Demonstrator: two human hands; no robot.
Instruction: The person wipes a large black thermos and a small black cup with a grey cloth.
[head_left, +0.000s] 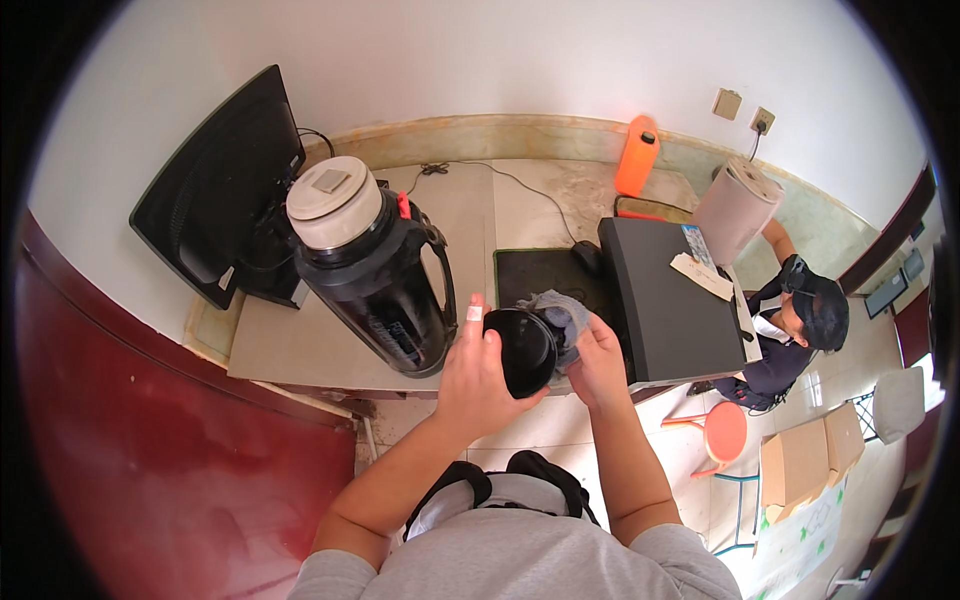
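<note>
My left hand (480, 371) grips a round black cup (520, 352), possibly the lid of the flask, with its open side tilted up. A white plaster or tape is wrapped on one of its fingers. Against the cup's right side, my right hand (600, 360) presses a grey-blue cloth (562, 319). Both hands are in front of the desk's near edge. Just left of them stands a large black vacuum flask (375, 300) with a cream cap (334, 202) and a side handle.
On the desk (457, 225) are a monitor (232, 187), a mouse (589, 257) on a dark mat (532, 277), a black computer case (675, 315), an orange bottle (637, 161) and a beige canister (739, 210). Another person (787, 330) is at the right, near an orange stool (724, 433) and cardboard boxes (795, 465).
</note>
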